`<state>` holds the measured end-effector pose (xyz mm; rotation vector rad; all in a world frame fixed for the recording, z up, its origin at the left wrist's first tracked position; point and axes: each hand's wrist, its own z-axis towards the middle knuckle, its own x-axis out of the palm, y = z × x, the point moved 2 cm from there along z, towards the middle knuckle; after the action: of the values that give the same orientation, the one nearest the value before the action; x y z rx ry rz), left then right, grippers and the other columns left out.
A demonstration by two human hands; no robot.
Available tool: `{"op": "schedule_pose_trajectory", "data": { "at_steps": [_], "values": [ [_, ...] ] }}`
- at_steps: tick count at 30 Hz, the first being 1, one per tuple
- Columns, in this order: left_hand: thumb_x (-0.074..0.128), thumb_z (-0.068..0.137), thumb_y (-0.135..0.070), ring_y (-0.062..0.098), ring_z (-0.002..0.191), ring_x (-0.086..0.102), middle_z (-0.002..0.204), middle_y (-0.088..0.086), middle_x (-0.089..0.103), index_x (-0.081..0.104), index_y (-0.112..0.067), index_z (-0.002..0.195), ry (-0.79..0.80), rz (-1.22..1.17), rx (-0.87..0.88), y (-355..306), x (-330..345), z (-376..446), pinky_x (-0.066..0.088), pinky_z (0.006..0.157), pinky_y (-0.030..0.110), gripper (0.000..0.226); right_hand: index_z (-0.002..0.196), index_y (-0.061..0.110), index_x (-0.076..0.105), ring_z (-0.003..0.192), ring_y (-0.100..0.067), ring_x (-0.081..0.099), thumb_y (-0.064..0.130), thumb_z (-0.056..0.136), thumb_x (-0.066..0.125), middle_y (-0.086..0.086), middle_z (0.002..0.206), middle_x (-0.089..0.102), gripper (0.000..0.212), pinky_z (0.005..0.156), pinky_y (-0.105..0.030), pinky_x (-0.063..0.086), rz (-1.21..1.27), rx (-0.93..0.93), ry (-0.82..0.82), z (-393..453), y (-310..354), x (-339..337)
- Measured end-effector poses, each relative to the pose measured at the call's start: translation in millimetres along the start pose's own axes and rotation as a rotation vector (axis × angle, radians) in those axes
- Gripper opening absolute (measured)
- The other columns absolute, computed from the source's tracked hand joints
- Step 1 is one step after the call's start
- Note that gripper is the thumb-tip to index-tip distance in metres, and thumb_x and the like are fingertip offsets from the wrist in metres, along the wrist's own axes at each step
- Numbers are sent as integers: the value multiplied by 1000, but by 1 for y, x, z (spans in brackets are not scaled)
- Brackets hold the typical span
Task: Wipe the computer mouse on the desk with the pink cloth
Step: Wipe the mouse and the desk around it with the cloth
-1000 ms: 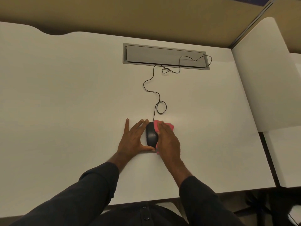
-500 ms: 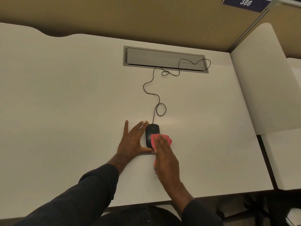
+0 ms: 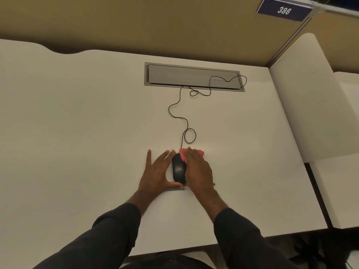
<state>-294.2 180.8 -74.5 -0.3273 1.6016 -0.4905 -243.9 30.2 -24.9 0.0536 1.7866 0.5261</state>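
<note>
So the right hand (image 3: pixel 198 169) has pushed forward again: half a second ago the pink cloth (image 3: pixel 183 153) sat back over the middle of the mouse (image 3: pixel 178 168), now it's bunched up at the front end by the cable (image 3: pixel 182 121). Looks like back-and-forth strokes along the right side, so I'd say the wipe is well underway, not done. The right palm lies flat, pressing the cloth down rather than pinching it. The left hand (image 3: pixel 157 171) stays open, fingers spread, thumb hooked behind the mouse to brace it. The mouse is smooth matte black plastic, near the front of the plain white desk (image 3: pixel 77 133). The cloth looks soft and crumpled.
</note>
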Motion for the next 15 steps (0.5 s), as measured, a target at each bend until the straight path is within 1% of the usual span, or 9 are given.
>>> {"op": "schedule_pose_trajectory", "data": {
  "at_steps": [2, 3, 5, 6, 8, 10, 13, 14, 15],
  "values": [
    [44, 66, -97, 15, 148, 29, 159, 0, 35, 24, -18, 156, -12, -11, 5, 0, 0, 0, 2, 119, 65, 122, 154, 18, 27, 148, -20, 23, 9, 91, 65, 0, 160, 26, 75, 121, -37, 23, 36, -15, 19, -7, -2, 0],
    [46, 65, -96, 14, 148, 30, 159, -1, 35, 26, -17, 156, -20, -17, 8, 0, 0, -1, 3, 119, 65, 122, 154, 17, 27, 148, -20, 24, 8, 87, 69, -1, 160, 25, 79, 120, -38, 25, 35, -35, 7, -13, -3, 1],
    [48, 64, -96, 12, 147, 30, 158, -3, 35, 27, -17, 156, -36, -27, 16, 1, -1, -1, 3, 119, 64, 123, 150, 12, 37, 143, -24, 35, 4, 75, 79, -5, 155, 36, 87, 115, -40, 35, 30, -83, -59, -27, -4, 3],
    [49, 64, -96, 11, 147, 30, 158, -3, 35, 27, -17, 156, -39, -33, 17, 0, -1, -1, 3, 120, 63, 123, 146, 10, 43, 138, -25, 42, 1, 68, 84, -7, 151, 43, 88, 112, -39, 38, 44, -104, -95, -33, -6, 5],
    [49, 63, -97, 10, 148, 27, 159, -4, 33, 26, -18, 156, -38, -42, 11, 0, -2, -1, 1, 120, 62, 124, 142, 8, 47, 134, -25, 46, -2, 63, 86, -10, 146, 50, 88, 113, -33, 34, 72, -136, -143, -45, -10, 10],
    [49, 63, -97, 10, 148, 26, 159, -5, 32, 25, -19, 156, -32, -44, 2, -1, -3, 0, 0, 120, 62, 124, 141, 7, 47, 135, -24, 45, -2, 64, 86, -9, 145, 50, 87, 116, -28, 25, 94, -159, -178, -50, -11, 12],
    [48, 63, -97, 9, 148, 25, 159, -5, 32, 24, -20, 156, -32, -38, -2, -1, -2, 0, 1, 120, 62, 123, 136, 5, 55, 130, -27, 52, 3, 55, 92, -11, 141, 55, 90, 105, -36, 45, 56, -124, -167, -42, -9, 10],
    [47, 63, -97, 9, 148, 24, 159, -5, 32, 25, -20, 156, -32, -35, -1, -1, -3, 0, 1, 120, 62, 123, 136, 4, 55, 129, -28, 53, 5, 51, 94, -12, 141, 55, 94, 100, -42, 50, 46, -96, -142, -36, -8, 9],
    [46, 64, -98, 9, 148, 25, 159, -5, 32, 25, -19, 156, -35, -35, 2, -2, -3, 0, 2, 120, 63, 123, 139, 5, 52, 131, -29, 51, 7, 50, 94, -12, 143, 52, 98, 100, -44, 50, 40, -76, -112, -30, -5, 8]
  ]
}}
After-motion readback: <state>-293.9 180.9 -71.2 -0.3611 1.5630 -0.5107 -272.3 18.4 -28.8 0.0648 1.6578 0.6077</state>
